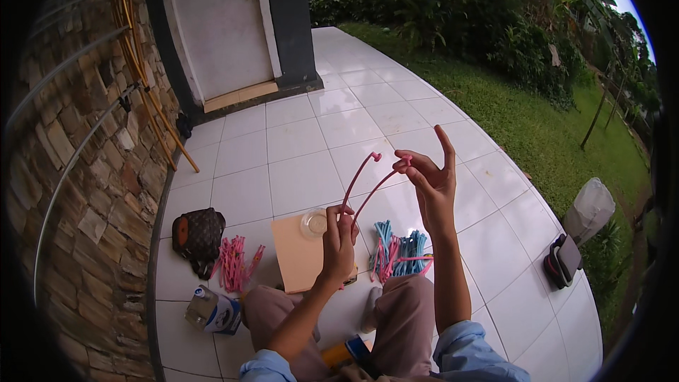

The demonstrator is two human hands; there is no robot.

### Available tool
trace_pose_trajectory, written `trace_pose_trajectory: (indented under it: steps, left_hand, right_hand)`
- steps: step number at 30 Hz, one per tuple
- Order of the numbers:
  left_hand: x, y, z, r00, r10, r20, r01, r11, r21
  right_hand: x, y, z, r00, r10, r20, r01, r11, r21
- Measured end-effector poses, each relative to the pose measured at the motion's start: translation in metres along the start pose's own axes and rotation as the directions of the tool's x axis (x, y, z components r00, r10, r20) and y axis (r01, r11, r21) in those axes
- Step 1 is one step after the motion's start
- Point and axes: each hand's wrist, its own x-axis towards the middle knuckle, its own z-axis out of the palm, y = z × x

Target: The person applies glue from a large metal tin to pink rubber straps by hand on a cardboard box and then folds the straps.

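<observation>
My left hand is closed around the lower part of two thin, curved reddish stems that rise and bend to the right. Each stem ends in a small pink knob; one knob stands free in the air. My right hand pinches the other pink knob between thumb and finger, with another finger raised. Whether the stems join inside my left fist is hidden. Below my hands, a peach-coloured board lies on the floor with a clear round container on it.
Bundles of pink strips and blue strips lie on either side of the board. A brown patterned bag and a plastic bottle sit at left. A dark pouch and a pale plastic bag stand at right, by the tile edge.
</observation>
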Motion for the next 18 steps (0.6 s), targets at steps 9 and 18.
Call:
trace_pose_trajectory:
  steps: [9, 18]
  left_hand:
    - [0.058, -0.05, -0.001, 0.976, -0.159, 0.149, 0.209, 0.873, -0.441]
    - [0.067, -0.104, 0.02, 0.984, -0.013, 0.178, 0.098, 0.872, -0.479]
  right_hand:
    - [-0.038, 0.114, -0.014, 0.965, 0.261, -0.025, -0.262, 0.961, -0.086]
    - [-0.056, 0.171, -0.013, 0.999, 0.026, -0.039, -0.043, 0.848, -0.528]
